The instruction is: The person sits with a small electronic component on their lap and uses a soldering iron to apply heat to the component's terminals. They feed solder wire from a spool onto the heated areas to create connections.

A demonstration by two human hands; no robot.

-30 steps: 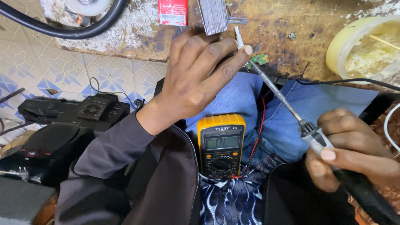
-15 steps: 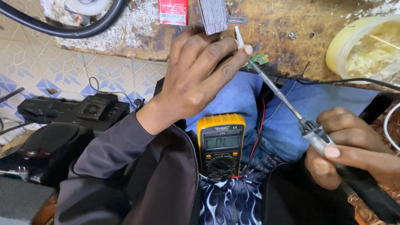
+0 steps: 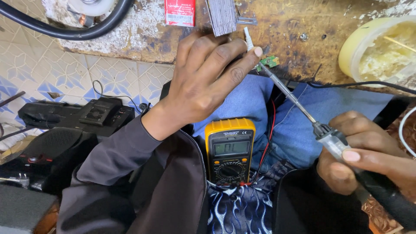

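My left hand (image 3: 203,84) is raised over my lap, its fingertips pinched on a thin white tube-like piece (image 3: 248,40) at the worn workbench edge (image 3: 303,65). My right hand (image 3: 362,154) grips the handle of a soldering iron (image 3: 323,130). The iron's long metal shaft slants up to the left, and its tip meets a small green circuit board (image 3: 269,62) just under my left fingertips. A yellow digital multimeter (image 3: 229,149) rests on my lap with red and black leads running beside it.
A pale yellow tub (image 3: 362,47) of paste stands on the bench at right. A red box (image 3: 180,12) and a grey ribbed block (image 3: 222,16) lie at the bench's far side. Black electronic units (image 3: 78,115) sit on the tiled floor at left, and a black hose (image 3: 73,30) curves above them.
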